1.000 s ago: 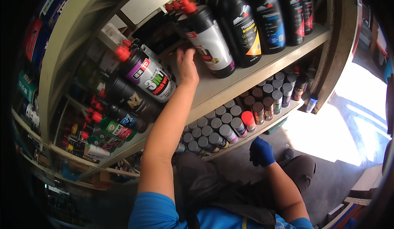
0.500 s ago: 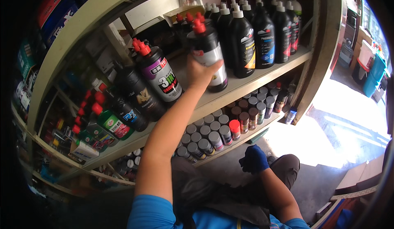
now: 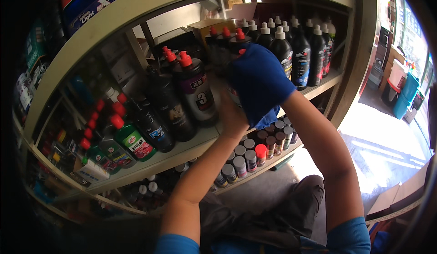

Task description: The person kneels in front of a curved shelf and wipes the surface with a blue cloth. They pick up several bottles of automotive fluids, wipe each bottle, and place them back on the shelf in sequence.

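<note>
My left hand (image 3: 233,117) grips a black bottle with a red cap (image 3: 237,42) from below, holding it in front of the middle shelf. A blue cloth (image 3: 259,83) covers the bottle's right side and front. My right hand (image 3: 287,100) is shut on that cloth and pressed against the bottle, with its fingers hidden under the fabric. Only the bottle's cap and upper shoulder show above the cloth.
The wooden shelf (image 3: 182,151) carries black bottles with red caps (image 3: 195,95), a green bottle (image 3: 134,140) and white-capped black bottles (image 3: 300,54). Several spray cans (image 3: 255,151) stand on the shelf below. Blue bins (image 3: 405,95) stand at the far right.
My right hand has risen from down by my knee, bringing the blue cloth onto the bottle. My left hand has drawn the bottle off the shelf toward me.
</note>
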`<state>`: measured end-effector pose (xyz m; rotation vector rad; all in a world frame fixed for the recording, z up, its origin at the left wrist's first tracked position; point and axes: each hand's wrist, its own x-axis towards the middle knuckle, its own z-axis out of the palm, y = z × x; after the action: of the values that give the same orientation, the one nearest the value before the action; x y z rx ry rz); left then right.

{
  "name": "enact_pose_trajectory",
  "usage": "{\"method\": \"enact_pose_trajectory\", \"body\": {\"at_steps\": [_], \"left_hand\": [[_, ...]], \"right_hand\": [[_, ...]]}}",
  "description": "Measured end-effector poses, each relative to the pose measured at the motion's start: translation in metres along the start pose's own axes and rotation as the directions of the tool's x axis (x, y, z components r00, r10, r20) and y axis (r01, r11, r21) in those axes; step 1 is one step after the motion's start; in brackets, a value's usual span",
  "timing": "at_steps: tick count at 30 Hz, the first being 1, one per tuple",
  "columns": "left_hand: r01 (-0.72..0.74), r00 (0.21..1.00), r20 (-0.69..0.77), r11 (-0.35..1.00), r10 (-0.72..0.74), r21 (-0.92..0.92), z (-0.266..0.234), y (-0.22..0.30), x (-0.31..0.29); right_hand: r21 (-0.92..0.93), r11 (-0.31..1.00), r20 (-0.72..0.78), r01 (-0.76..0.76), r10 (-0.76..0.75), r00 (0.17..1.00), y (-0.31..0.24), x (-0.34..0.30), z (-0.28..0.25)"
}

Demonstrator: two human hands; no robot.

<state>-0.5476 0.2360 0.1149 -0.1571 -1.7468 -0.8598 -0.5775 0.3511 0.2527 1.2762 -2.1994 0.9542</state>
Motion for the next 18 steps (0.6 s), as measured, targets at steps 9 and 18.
{"method": "enact_pose_trajectory", "body": {"at_steps": [9, 18], "left_hand": [[0.237, 0.968, 0.113, 0.962, -0.222, -0.137, -0.004, 0.006, -0.003], [0.091, 0.988, 0.139, 0.986, -0.072, -0.139, -0.007, 0.007, -0.005]], "right_hand": [[-0.069, 0.955, -0.047, 0.288, -0.291, 0.955, 0.031, -0.012, -0.002], [0.665, 0.666, 0.095, 0.338, -0.524, 0.846, 0.067, 0.022, -0.014]]}}
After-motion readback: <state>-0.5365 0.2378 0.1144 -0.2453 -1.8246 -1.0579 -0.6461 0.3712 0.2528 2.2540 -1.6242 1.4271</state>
